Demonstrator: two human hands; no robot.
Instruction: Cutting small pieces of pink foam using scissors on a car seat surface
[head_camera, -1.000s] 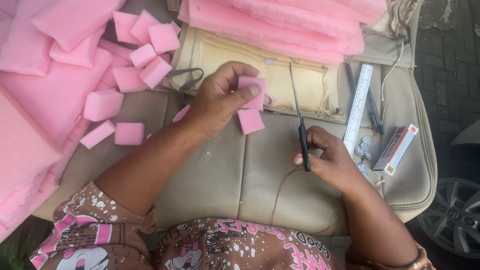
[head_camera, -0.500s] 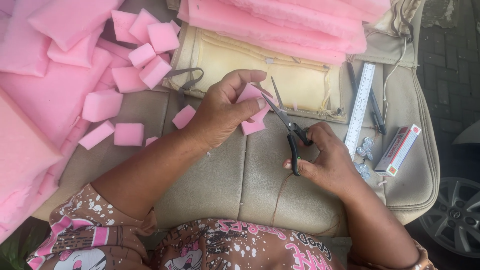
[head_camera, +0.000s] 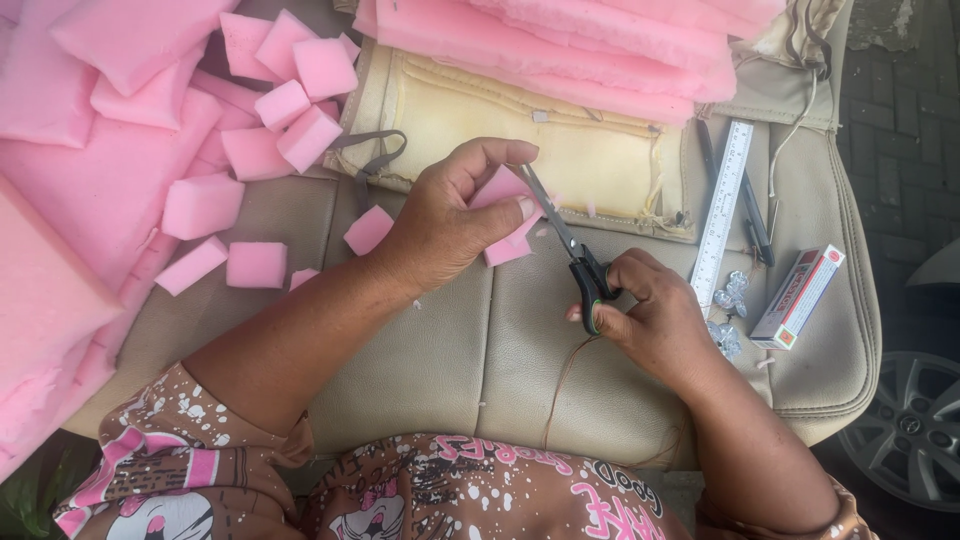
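My left hand (head_camera: 450, 215) pinches a small pink foam piece (head_camera: 505, 245) above a beige car seat cushion (head_camera: 430, 350). My right hand (head_camera: 655, 320) grips black-handled scissors (head_camera: 575, 255), whose blades point up-left into the foam right at my left thumb and fingers. Part of the foam is hidden behind my fingers.
Several pink foam cubes (head_camera: 300, 100) and large pink foam slabs (head_camera: 70, 200) lie at the left and top. A loose cube (head_camera: 368, 230) sits by my left wrist. A white ruler (head_camera: 722, 215), a pen (head_camera: 755, 220), a small box (head_camera: 798, 297) and foil bits lie on the right. A wheel (head_camera: 905, 430) shows below right.
The scissors swung from upright, away from the foam, to angled into the foam piece. My left hand lifted the foam slightly and my right hand moved toward it.
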